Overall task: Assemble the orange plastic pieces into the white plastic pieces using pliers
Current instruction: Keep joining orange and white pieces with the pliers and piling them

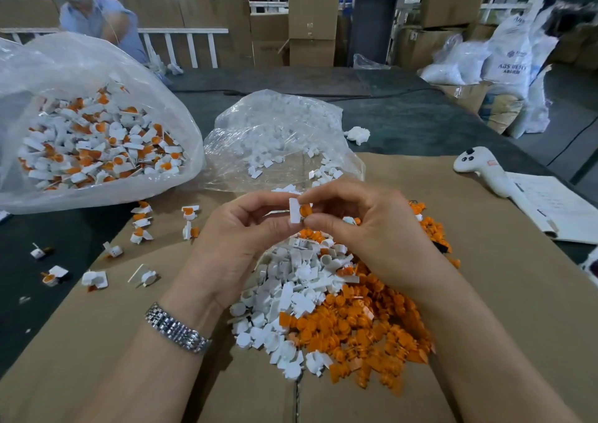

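Note:
Above the middle of the cardboard sheet, my left hand [239,231] pinches a white plastic piece [294,210] between thumb and fingers. My right hand [365,225] pinches an orange plastic piece [306,210] and holds it against the white one's right side. Under both hands lies a heap of loose white pieces [291,290], with a heap of orange pieces [365,325] to its right. No pliers show in the head view.
A big clear bag of joined white-and-orange pieces [97,144] sits at the left. Behind my hands is a smaller bag of white pieces [278,138]. Several joined pieces [142,225] lie scattered left. A white controller [482,170] and papers [556,209] lie right. A person [97,15] is opposite.

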`<state>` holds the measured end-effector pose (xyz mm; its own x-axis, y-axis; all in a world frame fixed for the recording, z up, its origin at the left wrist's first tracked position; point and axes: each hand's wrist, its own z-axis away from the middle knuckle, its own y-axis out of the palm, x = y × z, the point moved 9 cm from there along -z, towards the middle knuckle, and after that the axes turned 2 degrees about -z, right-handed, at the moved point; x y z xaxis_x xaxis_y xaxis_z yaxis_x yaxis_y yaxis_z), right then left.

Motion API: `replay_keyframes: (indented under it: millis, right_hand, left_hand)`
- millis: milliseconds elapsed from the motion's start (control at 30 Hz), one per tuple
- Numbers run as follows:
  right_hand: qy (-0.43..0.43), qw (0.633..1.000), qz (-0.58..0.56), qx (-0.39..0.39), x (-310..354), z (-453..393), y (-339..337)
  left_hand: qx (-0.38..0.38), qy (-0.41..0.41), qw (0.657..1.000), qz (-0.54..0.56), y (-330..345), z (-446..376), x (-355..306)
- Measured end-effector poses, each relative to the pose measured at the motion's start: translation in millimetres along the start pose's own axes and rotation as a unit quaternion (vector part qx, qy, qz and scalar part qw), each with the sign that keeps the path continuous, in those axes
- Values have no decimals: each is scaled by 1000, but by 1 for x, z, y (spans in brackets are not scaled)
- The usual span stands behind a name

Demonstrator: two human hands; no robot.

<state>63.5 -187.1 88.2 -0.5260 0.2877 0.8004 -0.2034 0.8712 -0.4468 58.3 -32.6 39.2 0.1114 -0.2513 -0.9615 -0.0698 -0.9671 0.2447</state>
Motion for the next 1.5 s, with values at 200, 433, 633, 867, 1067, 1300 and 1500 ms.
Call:
replay_keyframes:
  millis: [200,433,633,867,1067,1300,1500]
  right_hand:
    - [-34,999,30,-30,6,0,-4]
    - [-81,991,99,-45,14,2,0]
    - [-93,986,133,-44,15,1,4]
    - [-31,994,99,-28,0,-2,0]
    - [254,887,386,19,-79,6,-39]
    - [294,846,438,78,-90,10,-26]
    - [262,868,420,46,-75,3,-29]
  left_hand:
    - [2,4,1000,17,0,0,-1]
    - [-10,-15,999,47,-1,-2,3]
    - [-39,-43,998,37,-8,-3,9]
    - [-62,-41,997,6,-13,-4,10]
    - [-84,-63,993,51,-19,-4,14]
    - [-98,-65,991,65,-21,-4,14]
    - [-128,-67,986,79,-25,-5,15]
